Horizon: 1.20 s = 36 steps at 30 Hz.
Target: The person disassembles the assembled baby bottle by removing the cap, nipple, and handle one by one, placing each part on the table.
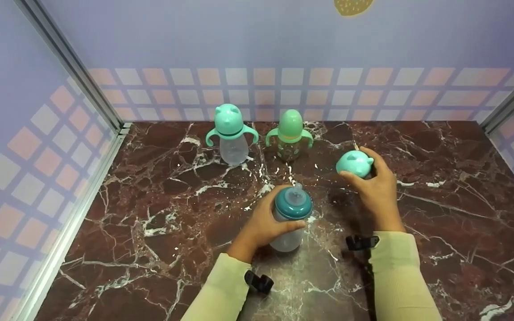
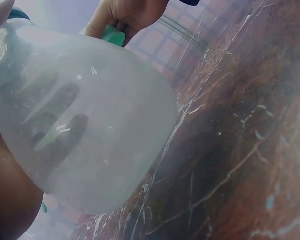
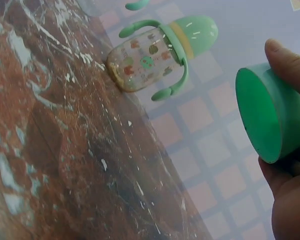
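Note:
A frosted baby bottle (image 1: 287, 238) with a dark teal collar and a clear nipple (image 1: 296, 196) on top is gripped round its upper body by my left hand (image 1: 266, 225). In the left wrist view the bottle's pale body (image 2: 110, 120) fills much of the picture, and fingers show dimly through it. My right hand (image 1: 379, 187) holds a turquoise bottle cap (image 1: 354, 163) with small ears, off to the right of the bottle. The right wrist view shows the cap's hollow green inside (image 3: 260, 115), its open rim facing the camera, thumb on one side and fingers on the other.
Behind the hands stand two capped baby bottles with handles: a frosted bottle with a turquoise eared cap (image 1: 229, 119), and a patterned bottle with a light green cap (image 1: 291, 124). The dark red marbled table (image 1: 159, 249) meets a checkered wall (image 1: 292, 89) at the back.

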Each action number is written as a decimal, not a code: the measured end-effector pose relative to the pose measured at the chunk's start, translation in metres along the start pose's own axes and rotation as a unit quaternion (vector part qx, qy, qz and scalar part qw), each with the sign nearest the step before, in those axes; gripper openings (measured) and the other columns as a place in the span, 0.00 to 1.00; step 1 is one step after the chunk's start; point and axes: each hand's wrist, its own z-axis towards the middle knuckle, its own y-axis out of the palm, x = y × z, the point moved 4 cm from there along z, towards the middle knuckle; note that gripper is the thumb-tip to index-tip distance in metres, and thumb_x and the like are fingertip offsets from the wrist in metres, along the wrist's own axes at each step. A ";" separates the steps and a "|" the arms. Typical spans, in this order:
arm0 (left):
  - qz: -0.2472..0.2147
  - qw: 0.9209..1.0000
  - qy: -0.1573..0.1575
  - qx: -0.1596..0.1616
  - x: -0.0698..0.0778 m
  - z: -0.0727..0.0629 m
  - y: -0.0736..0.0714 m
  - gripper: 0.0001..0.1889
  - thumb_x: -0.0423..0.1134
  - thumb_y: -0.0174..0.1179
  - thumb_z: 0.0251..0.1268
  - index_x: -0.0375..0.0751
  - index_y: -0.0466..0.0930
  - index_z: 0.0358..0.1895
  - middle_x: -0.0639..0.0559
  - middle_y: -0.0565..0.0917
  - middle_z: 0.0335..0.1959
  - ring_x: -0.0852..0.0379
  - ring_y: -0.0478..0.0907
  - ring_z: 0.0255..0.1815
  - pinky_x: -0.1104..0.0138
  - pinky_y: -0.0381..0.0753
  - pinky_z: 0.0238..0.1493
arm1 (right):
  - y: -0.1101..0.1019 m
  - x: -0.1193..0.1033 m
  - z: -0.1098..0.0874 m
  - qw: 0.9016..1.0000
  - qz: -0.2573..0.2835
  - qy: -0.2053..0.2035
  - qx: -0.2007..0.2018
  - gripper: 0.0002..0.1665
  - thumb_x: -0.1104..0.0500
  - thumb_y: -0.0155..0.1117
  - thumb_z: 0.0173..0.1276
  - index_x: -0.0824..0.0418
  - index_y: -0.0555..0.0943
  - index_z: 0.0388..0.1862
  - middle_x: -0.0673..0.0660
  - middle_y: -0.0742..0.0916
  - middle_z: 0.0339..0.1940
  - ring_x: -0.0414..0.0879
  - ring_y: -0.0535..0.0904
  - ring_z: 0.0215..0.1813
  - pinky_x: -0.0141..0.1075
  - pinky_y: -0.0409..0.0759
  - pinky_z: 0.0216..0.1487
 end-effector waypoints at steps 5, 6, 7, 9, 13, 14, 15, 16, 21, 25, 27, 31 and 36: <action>-0.004 1.000 -0.003 -0.002 0.000 0.000 0.001 0.38 0.46 0.76 0.44 0.54 0.70 0.63 0.54 0.81 0.54 0.57 0.78 0.55 0.54 0.72 0.62 | -0.001 0.006 0.002 0.999 -0.037 0.004 -0.014 0.48 0.47 0.81 0.47 0.52 0.72 0.67 0.61 0.80 0.63 0.54 0.77 0.60 0.47 0.73 0.61; -0.007 1.000 -0.002 -0.002 0.000 0.000 0.001 0.38 0.46 0.76 0.44 0.54 0.70 0.63 0.54 0.81 0.54 0.57 0.78 0.55 0.54 0.73 0.62 | -0.001 0.007 0.003 0.999 -0.045 0.003 -0.020 0.47 0.47 0.81 0.47 0.52 0.72 0.67 0.61 0.80 0.63 0.55 0.77 0.60 0.49 0.72 0.61; -0.008 1.000 -0.002 -0.002 0.000 0.001 0.001 0.38 0.46 0.76 0.44 0.54 0.70 0.63 0.53 0.81 0.54 0.56 0.78 0.55 0.54 0.73 0.62 | -0.001 0.008 0.003 0.998 -0.052 0.002 -0.027 0.47 0.47 0.80 0.48 0.52 0.72 0.67 0.61 0.80 0.63 0.56 0.77 0.60 0.49 0.72 0.60; -0.012 1.000 -0.003 -0.001 0.000 0.001 0.001 0.38 0.47 0.76 0.44 0.54 0.70 0.63 0.53 0.81 0.54 0.56 0.78 0.55 0.54 0.73 0.62 | -0.001 0.010 0.004 0.997 -0.058 0.003 -0.043 0.46 0.49 0.80 0.49 0.52 0.71 0.67 0.61 0.79 0.64 0.58 0.76 0.60 0.51 0.72 0.60; -0.014 1.000 -0.013 -0.003 -0.001 -0.001 0.002 0.39 0.46 0.76 0.43 0.55 0.70 0.63 0.54 0.80 0.55 0.56 0.78 0.56 0.53 0.72 0.63 | -0.004 0.015 0.003 0.996 -0.067 0.020 -0.055 0.46 0.50 0.80 0.50 0.52 0.70 0.68 0.61 0.77 0.66 0.60 0.75 0.62 0.53 0.72 0.61; -0.013 1.000 -0.016 -0.005 -0.001 -0.001 0.003 0.39 0.46 0.77 0.43 0.55 0.70 0.63 0.54 0.80 0.55 0.56 0.78 0.56 0.53 0.71 0.63 | -0.005 0.017 0.003 0.996 -0.067 0.027 -0.052 0.47 0.50 0.80 0.49 0.52 0.69 0.68 0.62 0.77 0.66 0.60 0.75 0.62 0.54 0.71 0.61; -0.014 1.000 -0.017 -0.008 -0.001 -0.002 0.003 0.39 0.45 0.77 0.44 0.55 0.69 0.64 0.54 0.80 0.55 0.56 0.77 0.56 0.53 0.71 0.63 | -0.007 0.018 0.002 0.996 -0.067 0.035 -0.047 0.47 0.50 0.80 0.49 0.52 0.69 0.68 0.62 0.77 0.66 0.60 0.75 0.62 0.53 0.71 0.61; -0.015 1.000 -0.018 -0.009 -0.001 -0.002 0.004 0.39 0.45 0.76 0.44 0.55 0.69 0.64 0.53 0.80 0.56 0.56 0.77 0.57 0.53 0.71 0.64 | -0.008 0.020 0.002 0.996 -0.068 0.041 -0.043 0.48 0.49 0.80 0.49 0.52 0.69 0.68 0.62 0.78 0.66 0.59 0.75 0.62 0.53 0.71 0.61; -0.019 1.000 -0.013 -0.007 0.000 -0.001 0.002 0.39 0.45 0.76 0.44 0.55 0.69 0.64 0.53 0.80 0.55 0.56 0.78 0.56 0.52 0.71 0.63 | -0.009 0.029 0.004 0.995 -0.067 0.060 -0.032 0.50 0.43 0.80 0.46 0.53 0.69 0.67 0.62 0.79 0.64 0.58 0.75 0.60 0.51 0.70 0.60; -0.017 1.000 -0.012 -0.002 0.000 -0.001 0.001 0.38 0.43 0.76 0.44 0.54 0.70 0.63 0.54 0.81 0.55 0.56 0.78 0.56 0.53 0.71 0.63 | -0.008 0.036 0.006 0.994 -0.085 0.061 -0.033 0.49 0.42 0.80 0.46 0.55 0.70 0.66 0.63 0.79 0.63 0.58 0.74 0.60 0.52 0.69 0.61; -0.012 1.000 -0.015 -0.002 0.000 -0.001 0.001 0.38 0.43 0.77 0.43 0.54 0.70 0.63 0.54 0.81 0.54 0.56 0.78 0.56 0.53 0.71 0.63 | -0.009 0.040 0.007 0.993 -0.100 0.055 -0.031 0.48 0.43 0.80 0.47 0.56 0.71 0.66 0.64 0.78 0.63 0.59 0.73 0.62 0.53 0.68 0.63; -0.005 1.000 -0.024 -0.002 0.001 -0.001 0.002 0.39 0.44 0.77 0.43 0.55 0.69 0.63 0.54 0.80 0.55 0.55 0.77 0.57 0.51 0.70 0.64 | -0.010 0.044 0.007 0.991 -0.123 0.044 -0.030 0.46 0.46 0.79 0.49 0.56 0.73 0.66 0.66 0.75 0.64 0.62 0.70 0.64 0.56 0.66 0.64; -0.008 0.999 -0.031 -0.004 0.001 -0.002 0.002 0.39 0.45 0.76 0.44 0.55 0.69 0.64 0.54 0.79 0.56 0.55 0.77 0.57 0.51 0.70 0.64 | -0.010 0.049 0.007 0.989 -0.137 0.044 -0.032 0.45 0.47 0.79 0.51 0.53 0.72 0.67 0.65 0.75 0.66 0.64 0.70 0.65 0.58 0.66 0.64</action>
